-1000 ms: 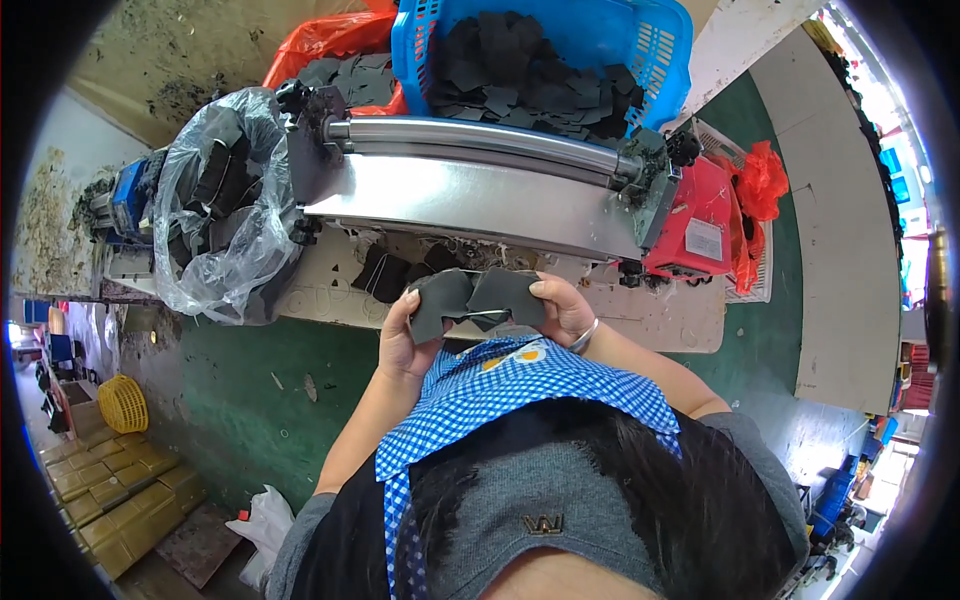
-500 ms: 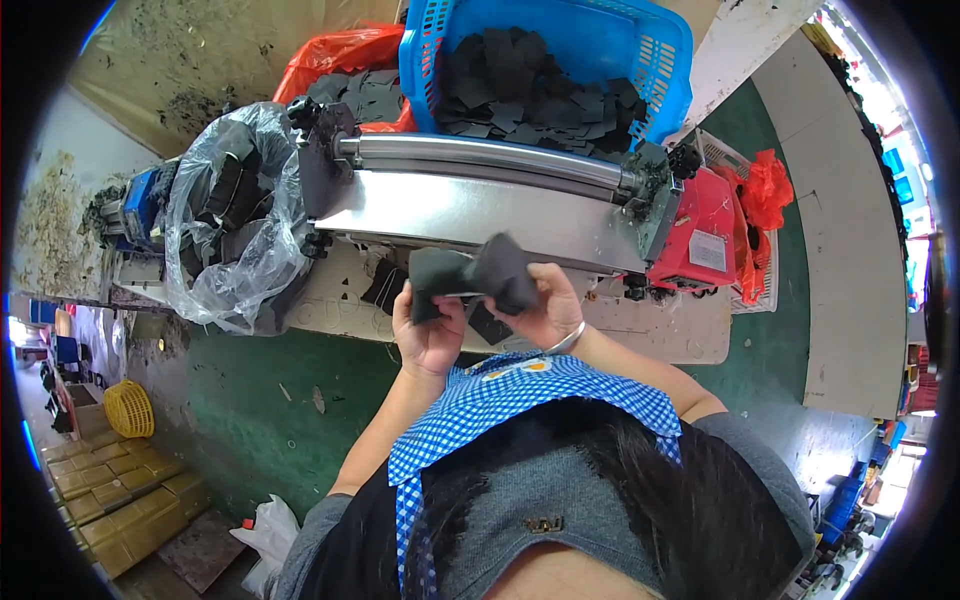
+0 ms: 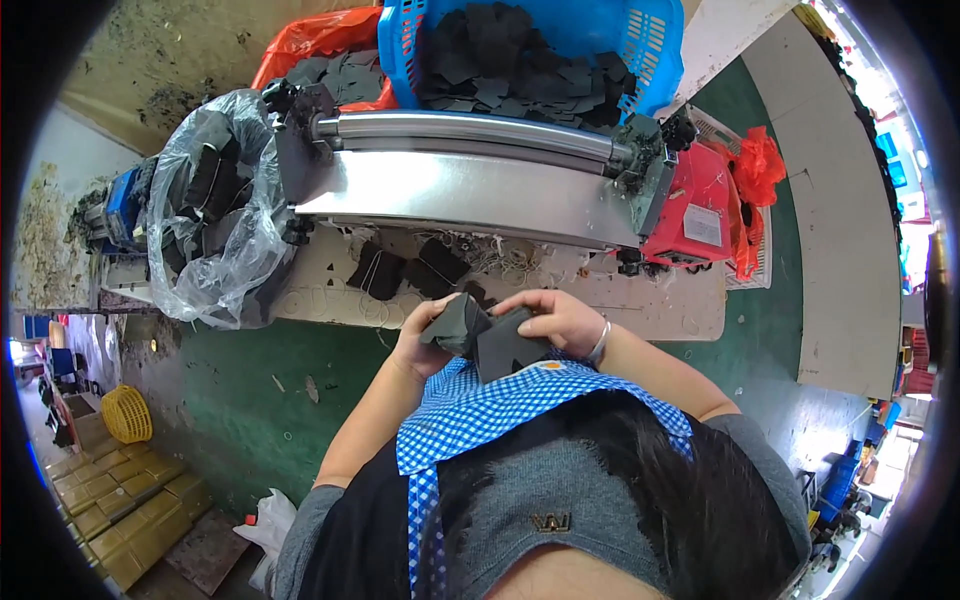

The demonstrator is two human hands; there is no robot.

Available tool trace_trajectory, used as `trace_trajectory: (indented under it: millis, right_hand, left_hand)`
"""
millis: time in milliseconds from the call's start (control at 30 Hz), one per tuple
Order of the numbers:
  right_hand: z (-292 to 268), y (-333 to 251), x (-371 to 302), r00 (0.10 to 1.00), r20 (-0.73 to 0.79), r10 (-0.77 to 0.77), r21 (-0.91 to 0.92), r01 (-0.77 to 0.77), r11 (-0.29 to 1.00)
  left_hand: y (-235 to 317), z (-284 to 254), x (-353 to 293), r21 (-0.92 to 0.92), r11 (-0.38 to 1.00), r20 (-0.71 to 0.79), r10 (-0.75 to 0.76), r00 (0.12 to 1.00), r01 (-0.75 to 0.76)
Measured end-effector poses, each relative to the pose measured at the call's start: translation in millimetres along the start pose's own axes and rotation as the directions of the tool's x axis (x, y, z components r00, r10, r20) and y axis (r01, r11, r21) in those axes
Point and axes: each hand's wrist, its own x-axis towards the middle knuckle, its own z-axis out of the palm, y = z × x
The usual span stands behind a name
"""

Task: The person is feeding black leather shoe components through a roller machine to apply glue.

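Observation:
Close to my apron, both hands hold thin dark grey sheets. My left hand (image 3: 418,342) is closed on a folded-over bunch of sheets (image 3: 456,326). My right hand (image 3: 568,322) grips a flatter stack of dark sheets (image 3: 508,352), its thumb across the top. The two bunches touch or overlap between my hands. Beyond them, on the bench, lie two dark bundles tied with pale bands, a left bundle (image 3: 377,270) and a right bundle (image 3: 436,267). A machine with a steel roller (image 3: 470,130) and a shiny metal plate (image 3: 470,190) stands behind these.
A blue basket (image 3: 398,50) of dark pieces sits behind the roller, beside a red bag (image 3: 320,35) of more pieces. Left stands a clear plastic bag (image 3: 220,285) with dark bundles. Loose bands (image 3: 510,255) litter the bench. The machine's red housing (image 3: 690,210) is at right.
Both hands have come down toward my apron with the sheets, uncovering the tied bundles on the bench. The sheets now lie lower and flatter, and the right hand's fingers rest across its stack.

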Motion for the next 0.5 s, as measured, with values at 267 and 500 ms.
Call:
trace_trajectory:
  millis: [267, 500]
  right_hand:
    - [-19.7, 6.3, -23.6, 0.993, -0.088, -0.073, 0.177, 0.088, 0.98]
    - [-55.6, -6.5, -61.5, 0.967, -0.183, -0.176, 0.138, 0.203, 0.97]
  left_hand:
    - [-1.5, -10.6, 12.4, 0.182, 0.981, -0.035, 0.073, 0.997, -0.066]
    - [-10.0, -12.4, 31.3, 0.221, 0.97, -0.138, 0.13, 0.982, -0.097]
